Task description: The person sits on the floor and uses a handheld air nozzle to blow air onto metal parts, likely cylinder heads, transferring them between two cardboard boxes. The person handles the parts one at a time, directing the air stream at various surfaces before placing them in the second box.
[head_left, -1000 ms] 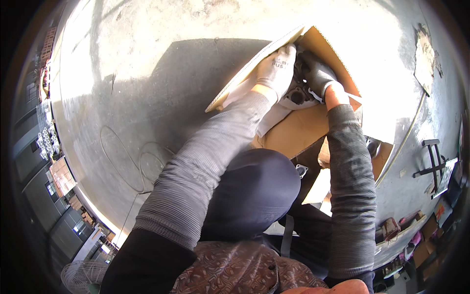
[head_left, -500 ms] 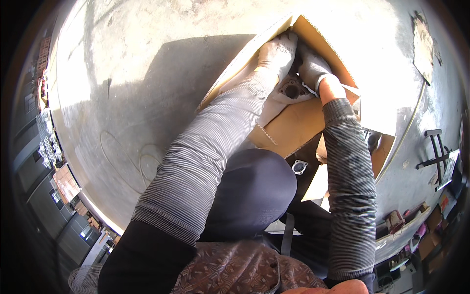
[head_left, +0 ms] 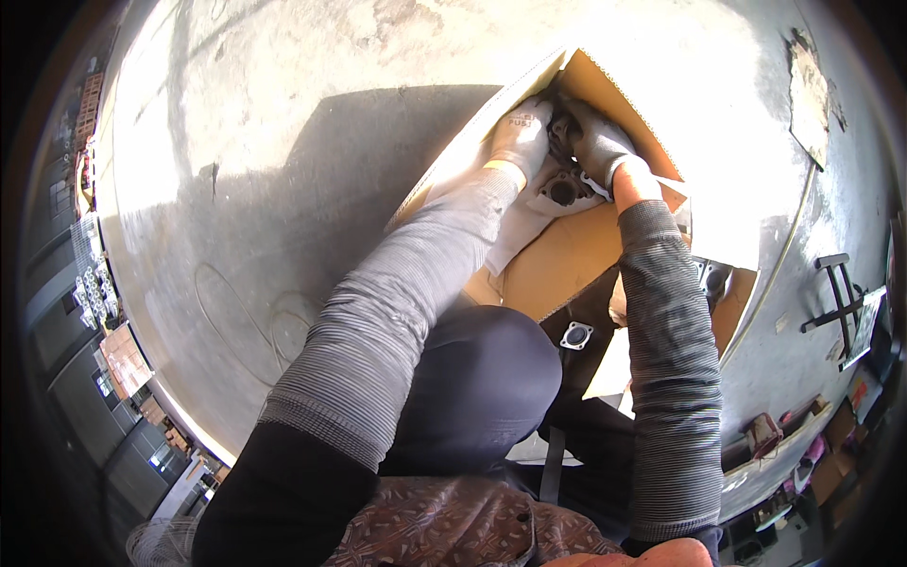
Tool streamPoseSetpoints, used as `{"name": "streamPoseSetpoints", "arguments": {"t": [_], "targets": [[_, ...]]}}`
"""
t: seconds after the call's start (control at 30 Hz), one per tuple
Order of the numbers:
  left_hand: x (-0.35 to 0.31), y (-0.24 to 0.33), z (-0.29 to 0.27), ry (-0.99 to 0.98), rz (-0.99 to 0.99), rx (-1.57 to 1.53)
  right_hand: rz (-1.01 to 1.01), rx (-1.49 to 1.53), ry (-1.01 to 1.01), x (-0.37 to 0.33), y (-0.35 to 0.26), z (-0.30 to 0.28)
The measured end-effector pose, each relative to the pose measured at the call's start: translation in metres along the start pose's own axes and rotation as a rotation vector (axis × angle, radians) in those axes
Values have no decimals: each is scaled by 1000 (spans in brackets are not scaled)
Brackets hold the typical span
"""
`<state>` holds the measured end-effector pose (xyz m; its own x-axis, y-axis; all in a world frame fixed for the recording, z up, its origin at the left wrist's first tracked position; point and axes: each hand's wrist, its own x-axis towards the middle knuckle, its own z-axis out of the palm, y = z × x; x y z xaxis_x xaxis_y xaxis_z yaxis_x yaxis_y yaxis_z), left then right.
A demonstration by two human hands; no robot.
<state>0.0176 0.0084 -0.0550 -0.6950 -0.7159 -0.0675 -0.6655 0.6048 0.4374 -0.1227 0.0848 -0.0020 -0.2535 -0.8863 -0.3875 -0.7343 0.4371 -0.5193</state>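
Both gloved hands are down inside an open cardboard box [head_left: 557, 265]. My left hand [head_left: 522, 134], in a pale grey glove, is closed against a dark metal casting [head_left: 564, 135] from the left. From the right, my right hand [head_left: 601, 142] curls round the same casting in a similar glove. Their fingertips are partly hidden in the shaded far corner of the box. Just nearer than the hands lies a flanged metal part [head_left: 564, 191] with a round bore. Whitish sheet [head_left: 515, 231] lies under it along the box's left wall.
To the right of the box, another carton [head_left: 737, 307] holds a similar metal part [head_left: 713, 279]. A small square flanged piece [head_left: 575, 335] lies beside my knee [head_left: 491, 378]. A black metal frame [head_left: 839, 295] rests on the concrete floor at right. A thin cord [head_left: 231, 317] loops at left.
Both hands have drawn slightly nearer from the far corner, and the dark casting between them now shows more clearly. The whole view has shifted a little.
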Motion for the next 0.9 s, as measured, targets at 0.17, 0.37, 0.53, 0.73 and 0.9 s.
{"name": "streamPoseSetpoints", "arguments": {"t": [0.17,0.37,0.53,0.73,0.9], "targets": [[15,9,2,-100,20,317,27,68,-27,5,-3,-2],[32,18,2,-165,-51,276,15,27,1,5,-6,-5],[-6,7,-5,-189,-190,-42,-37,-9,48,-2,-2,-4],[-14,-23,50,-156,-434,-294,-109,-127,69,-3,-11,-4],[-10,-35,70,-134,-605,-571,-155,-398,-148,-8,-29,-6]]}}
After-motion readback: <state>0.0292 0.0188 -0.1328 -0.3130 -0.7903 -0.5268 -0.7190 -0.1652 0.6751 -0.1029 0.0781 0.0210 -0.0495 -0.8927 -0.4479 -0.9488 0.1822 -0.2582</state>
